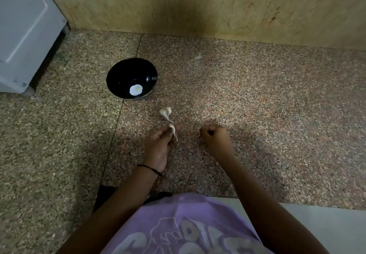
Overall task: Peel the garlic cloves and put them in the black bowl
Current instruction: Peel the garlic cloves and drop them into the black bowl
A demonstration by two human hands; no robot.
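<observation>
- Step in hand, as I judge it: peeling. Left hand (158, 144) pinches a garlic clove (173, 130) between its fingertips, low over the granite counter (257, 99).
- Right hand (215, 139): fingers curled together, well apart from the clove; I cannot tell what they grip.
- Garlic piece (165, 112): lies on the counter, between clove and bowl.
- Black bowl (118, 75): upright, holds one round white item (136, 90); identity unclear.
- Next move calls for stripping the remaining skin, then carrying the clove up-left into the bowl.

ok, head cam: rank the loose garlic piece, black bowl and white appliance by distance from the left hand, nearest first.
From the left hand:
1. Loose garlic piece, on the counter just beyond the fingertips.
2. Black bowl, farther back and slightly left.
3. White appliance, far left corner by the wall.
</observation>
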